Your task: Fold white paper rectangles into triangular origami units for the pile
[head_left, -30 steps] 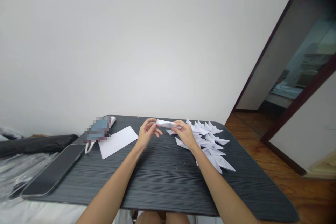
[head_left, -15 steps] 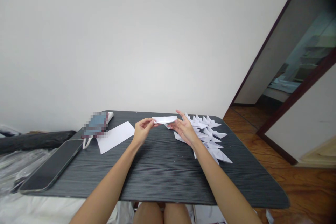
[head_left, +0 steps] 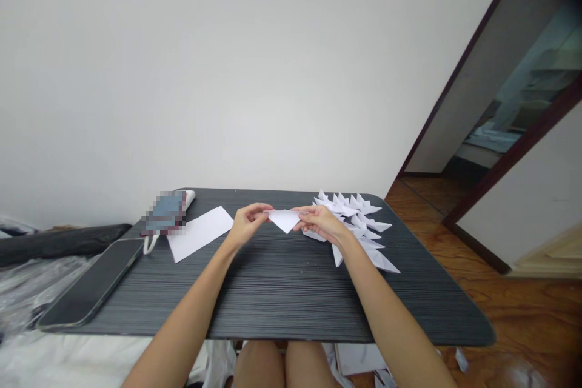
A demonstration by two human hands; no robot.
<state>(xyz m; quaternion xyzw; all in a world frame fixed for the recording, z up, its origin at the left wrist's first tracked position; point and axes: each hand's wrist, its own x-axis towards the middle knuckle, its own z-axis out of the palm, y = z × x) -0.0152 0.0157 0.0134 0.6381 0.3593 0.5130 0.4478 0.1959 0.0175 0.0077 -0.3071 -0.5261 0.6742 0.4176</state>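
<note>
Between my two hands a small folded white paper (head_left: 286, 220) is held above the table, its point facing down towards me. My left hand (head_left: 248, 222) pinches its left corner between thumb and fingers. On the other side my right hand (head_left: 321, 222) grips the right corner, thumb on top. Just beyond and to the right of that hand lie several folded paper boats (head_left: 364, 224), packed close together and partly hidden by my right hand and forearm. A flat white sheet of paper (head_left: 200, 233) rests to the left of my left hand.
The dark table (head_left: 291, 291) stands against a white wall. At its left edge lies a black phone-like slab (head_left: 93, 285); behind it a blurred-out device (head_left: 166, 213) with a white cable overlaps the sheet. Plastic wrapping (head_left: 27, 279) is heaped left of the table.
The folded paper has turned from a narrow edge-on strip to a downward-pointing triangle. My right hand's raised fingers have closed onto its right corner.
</note>
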